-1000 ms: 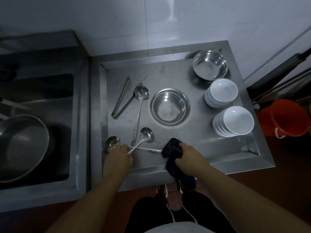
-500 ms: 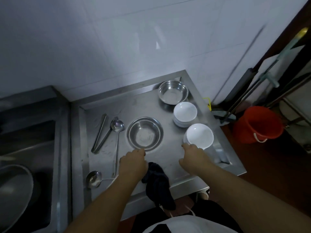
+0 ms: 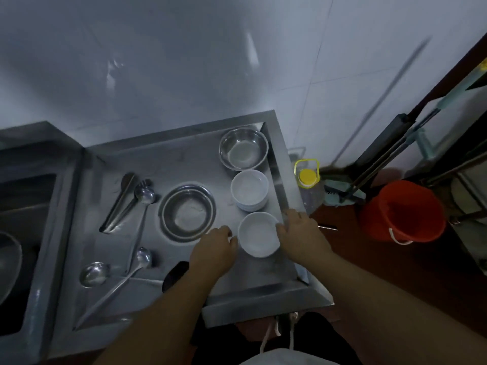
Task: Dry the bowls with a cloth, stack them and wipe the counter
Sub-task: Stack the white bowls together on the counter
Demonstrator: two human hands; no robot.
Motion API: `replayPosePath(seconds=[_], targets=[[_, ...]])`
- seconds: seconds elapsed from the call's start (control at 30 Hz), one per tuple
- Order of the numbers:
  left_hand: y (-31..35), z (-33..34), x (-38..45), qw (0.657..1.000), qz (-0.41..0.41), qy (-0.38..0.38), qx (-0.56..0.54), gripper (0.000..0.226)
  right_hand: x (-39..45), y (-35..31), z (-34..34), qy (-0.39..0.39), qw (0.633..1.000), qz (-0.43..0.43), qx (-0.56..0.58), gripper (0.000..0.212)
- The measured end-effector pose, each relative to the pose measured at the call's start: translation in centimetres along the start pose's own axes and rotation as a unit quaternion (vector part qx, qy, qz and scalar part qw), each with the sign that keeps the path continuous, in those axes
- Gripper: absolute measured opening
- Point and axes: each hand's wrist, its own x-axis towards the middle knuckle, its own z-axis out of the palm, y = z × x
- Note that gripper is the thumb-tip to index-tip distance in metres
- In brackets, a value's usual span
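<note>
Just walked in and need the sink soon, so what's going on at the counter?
A person has both hands on the near stack of white bowls: left hand on its left side, right hand on its right. The dark cloth lies on the steel counter by the left forearm. Another white stack sits behind.

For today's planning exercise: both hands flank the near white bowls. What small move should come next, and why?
Probably lift the near white bowl stack with both hands: the left hand and right hand touch opposite sides of its rim, while the dark cloth lies behind the left forearm.
</note>
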Motion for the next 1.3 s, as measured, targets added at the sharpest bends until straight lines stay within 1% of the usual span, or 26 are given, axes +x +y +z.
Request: replayPosePath(seconds=[0.07,0.13,0.23,0.27,0.3,0.33,0.37,0.4,0.43,0.47,0.53,0.6,0.73,0.8,0.93,1.1,1.17,1.23,1.3], targets=[[0.5,1.1,0.3,0.998,-0.027,-0.022,-0.044,0.041,1.1,1.4,0.0,-0.023,0.994,0.028,0.098,0.045],[0.8,2.1,1.0,0.990,-0.063,-0.032,-0.121,0.044,2.3,2.3,0.4,-0.036,0.983,0.045,0.175,0.044],[1.2,3.0,2.2,0.962,-0.119,-0.037,-0.243,0.046,3.6,2.7,1.6,-0.076,0.957,0.077,0.268,0.039],[1.1,3.3,2.6,0.950,-0.133,-0.041,-0.280,0.047,4.0,2.7,2.1,-0.089,0.945,0.092,0.301,0.040],[1.1,3.7,3.0,0.934,-0.152,-0.050,-0.321,0.048,4.4,2.7,2.6,-0.103,0.928,0.113,0.339,0.045],[1.1,4.1,3.2,0.907,-0.181,-0.063,-0.375,0.049,4.7,2.7,3.1,-0.118,0.909,0.135,0.376,0.050],[1.1,4.5,3.5,0.870,-0.216,-0.081,-0.436,0.049,5.1,2.6,3.7,-0.129,0.890,0.160,0.407,0.052],[1.1,4.8,3.7,0.825,-0.249,-0.101,-0.496,0.048,5.4,2.6,4.3,-0.140,0.871,0.187,0.433,0.049],[1.1,5.1,3.7,0.785,-0.273,-0.116,-0.544,0.045,5.6,2.4,4.6,-0.151,0.851,0.213,0.456,0.042],[1.0,5.3,3.8,0.757,-0.289,-0.123,-0.573,0.041,5.7,2.3,5.0,-0.158,0.831,0.230,0.481,0.035],[0.7,6.0,3.7,0.727,-0.308,-0.123,-0.601,0.036,5.6,2.0,5.5,-0.164,0.798,0.260,0.519,0.034],[0.0,7.0,3.6,0.710,-0.312,-0.122,-0.620,0.039,5.4,2.2,6.2,-0.159,0.776,0.273,0.546,0.031],[-0.6,8.1,3.3,0.696,-0.285,-0.151,-0.642,0.073,5.0,2.1,6.9,-0.148,0.744,0.292,0.582,0.034],[-0.6,8.1,3.1,0.699,-0.276,-0.150,-0.643,0.078,4.9,1.9,7.0,-0.146,0.739,0.294,0.588,0.032],[0.2,7.5,2.6,0.702,-0.278,-0.136,-0.641,0.069,4.9,1.4,6.6,-0.145,0.745,0.292,0.582,0.034],[1.9,5.3,0.9,0.713,-0.275,-0.117,-0.634,0.045,4.0,0.5,4.5,-0.131,0.754,0.318,0.560,0.045],[2.5,3.9,0.1,0.721,-0.263,-0.108,-0.632,0.042,3.6,-0.3,3.1,-0.125,0.767,0.305,0.550,0.045],[3.3,2.2,-0.6,0.731,-0.242,-0.093,-0.631,0.042,3.4,-1.1,1.6,-0.121,0.768,0.291,0.557,0.048],[4.1,0.1,-1.2,0.746,-0.215,-0.069,-0.627,0.045,3.4,-1.8,0.0,-0.113,0.778,0.268,0.557,0.050]])
